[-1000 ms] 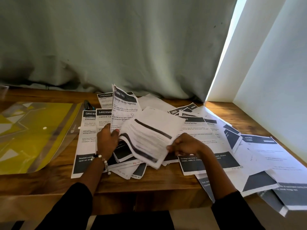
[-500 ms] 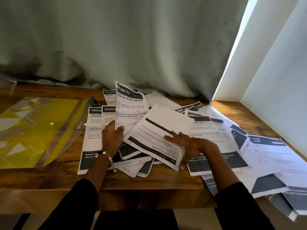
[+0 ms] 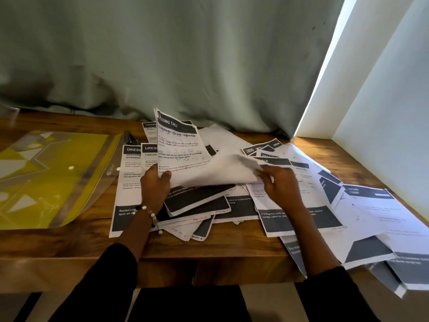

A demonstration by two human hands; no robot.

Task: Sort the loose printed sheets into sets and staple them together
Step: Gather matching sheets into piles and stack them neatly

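Half a second ago our right hand (image 3: 282,188) lay spread flat on a printed sheet in the middle of the pile; now its fingers pinch the near edge of that white sheet (image 3: 222,169) and we are turning it over, so its blank back arches up between our two hands, blurred by the motion. Our left hand (image 3: 154,185) has barely moved: its thumb and fingers grip the lower edge of the "Dressing Table" page (image 3: 178,145), which stands tilted up off the desk as it did a second ago. Beneath the lifted sheet a small stack of pages with dark footers (image 3: 197,201) has come into view, lying on the wooden desk (image 3: 222,247) just in front of our left wrist. The loose printed sheets (image 3: 299,214) are strewn from the centre of the desk out to the right edge, some hanging over the front. We judge that sorting is in hand: one set is gathering under our left hand while the right one feeds or checks pages, and most of the sheets are not yet grouped. At the far left of the pile a dark object (image 3: 129,138) pokes out beside the yellow folder (image 3: 51,173); it may be the stapler, but we cannot tell. Nothing looks stapled yet.
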